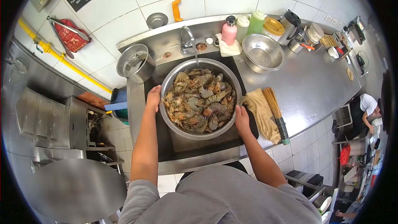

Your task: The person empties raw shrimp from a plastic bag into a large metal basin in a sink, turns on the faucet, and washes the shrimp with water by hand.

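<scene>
A wide stainless steel bowl [169, 121] heaped with raw, shell-on shrimp [201, 101] is over the dark sink basin [166, 145]. My left hand [153, 98] grips its left rim, and my right hand [241, 119] holds the lower right rim. Some of the fingers are hidden under the bowl's sides. At the far rim, the spout of the faucet [187, 40] reaches over the bowl; I cannot tell clearly whether water is running. Just right of my right hand lie a tan cloth [262, 114] and a stick brush [273, 105].
A metal pot [136, 64] stands at the sink's back left corner. On the counter to the right are a steel basin [263, 52], a pink bottle [229, 32], a green squeeze bottle [257, 20] and a thermos jug [289, 27]. Another person [367, 108] is at far right.
</scene>
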`<state>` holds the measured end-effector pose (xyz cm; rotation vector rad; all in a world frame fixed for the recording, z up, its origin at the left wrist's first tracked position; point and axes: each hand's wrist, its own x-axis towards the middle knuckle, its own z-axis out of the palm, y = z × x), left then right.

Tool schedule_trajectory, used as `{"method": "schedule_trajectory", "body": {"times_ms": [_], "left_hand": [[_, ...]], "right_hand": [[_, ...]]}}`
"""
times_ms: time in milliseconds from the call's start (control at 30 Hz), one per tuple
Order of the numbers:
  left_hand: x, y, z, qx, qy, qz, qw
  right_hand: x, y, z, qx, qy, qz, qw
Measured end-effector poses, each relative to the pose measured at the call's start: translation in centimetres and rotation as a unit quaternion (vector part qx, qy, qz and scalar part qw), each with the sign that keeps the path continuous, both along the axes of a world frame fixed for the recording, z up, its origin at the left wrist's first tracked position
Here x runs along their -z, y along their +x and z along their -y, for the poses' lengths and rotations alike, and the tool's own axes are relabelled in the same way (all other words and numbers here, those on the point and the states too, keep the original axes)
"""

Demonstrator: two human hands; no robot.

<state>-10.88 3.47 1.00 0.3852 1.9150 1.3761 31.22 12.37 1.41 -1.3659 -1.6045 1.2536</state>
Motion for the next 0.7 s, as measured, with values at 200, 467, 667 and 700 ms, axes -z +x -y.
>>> {"method": "schedule_trajectory", "body": {"times_ms": [200, 467, 667, 700], "left_hand": [[-0.6, 4.1, 2.2, -0.023, 0.072, -0.004, 0.997], [1.0, 9.2, 5.7, -0.161, 0.149, 0.031, 0.975], [2.4, 13.2, 7.9, -0.206, 0.19, 0.02, 0.96], [2.3, 13.9, 8.3, -0.219, 0.187, 0.011, 0.958]], "right_hand": [[-0.7, -0.1, -1.8, 0.0, -0.022, -0.017, 1.0], [-0.6, -1.9, -8.0, -0.029, 0.03, 0.09, 0.995], [-1.7, -4.2, -10.9, -0.02, 0.088, 0.126, 0.988], [-2.1, -4.4, -11.1, -0.033, 0.094, 0.138, 0.985]]}}
